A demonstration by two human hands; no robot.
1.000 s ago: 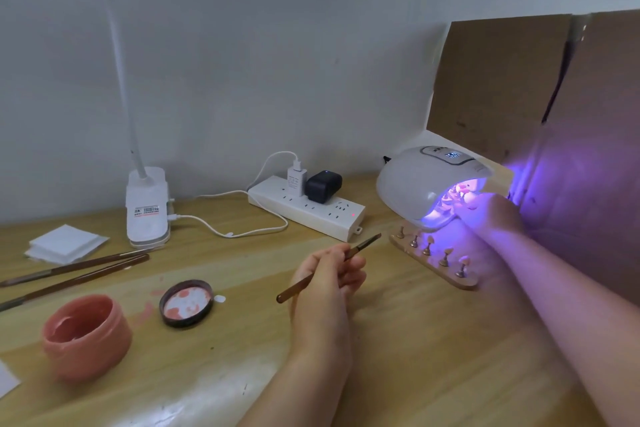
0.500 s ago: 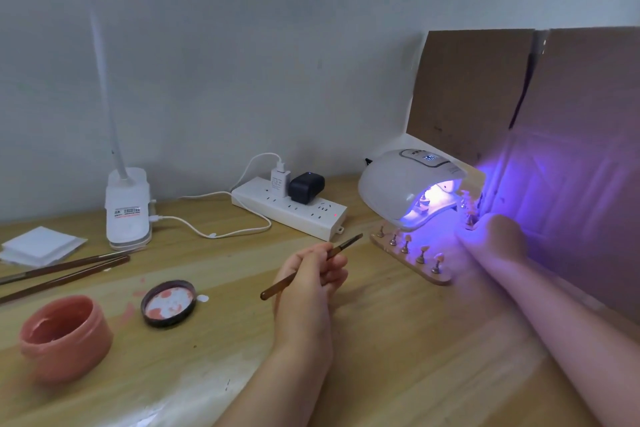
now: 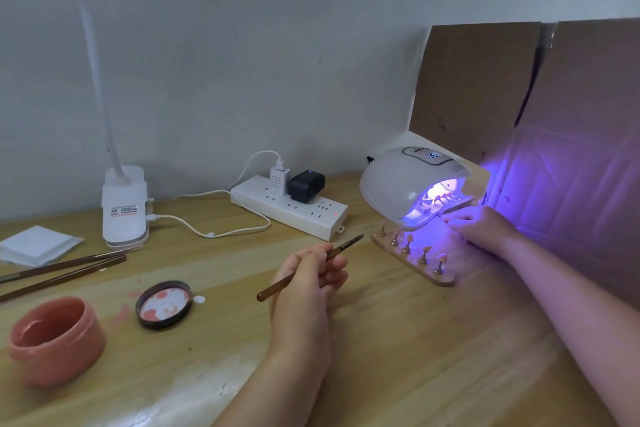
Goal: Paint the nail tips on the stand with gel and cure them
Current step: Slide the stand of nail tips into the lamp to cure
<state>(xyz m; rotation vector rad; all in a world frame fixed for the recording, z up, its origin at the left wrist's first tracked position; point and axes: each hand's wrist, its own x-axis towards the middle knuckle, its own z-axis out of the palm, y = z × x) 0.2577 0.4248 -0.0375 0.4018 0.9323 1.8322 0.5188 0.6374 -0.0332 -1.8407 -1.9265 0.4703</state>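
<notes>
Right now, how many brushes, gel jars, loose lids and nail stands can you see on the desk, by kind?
Brushes: 3, one held in the left hand, two lying at far left.
Gel jars: 1, open.
Loose lids: 1.
Nail stands: 2, one before the lamp, one inside it.
Total: 7.

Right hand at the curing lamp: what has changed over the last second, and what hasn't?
The right hand has drawn back out of the lit curing lamp; its fingers were inside the opening, now they lie just outside it, beside the nail stand. What it holds, if anything, can't be made out. Unchanged: the left hand grips the brush, the lamp glows, and the stand, gel jar and lid sit as before.
</notes>
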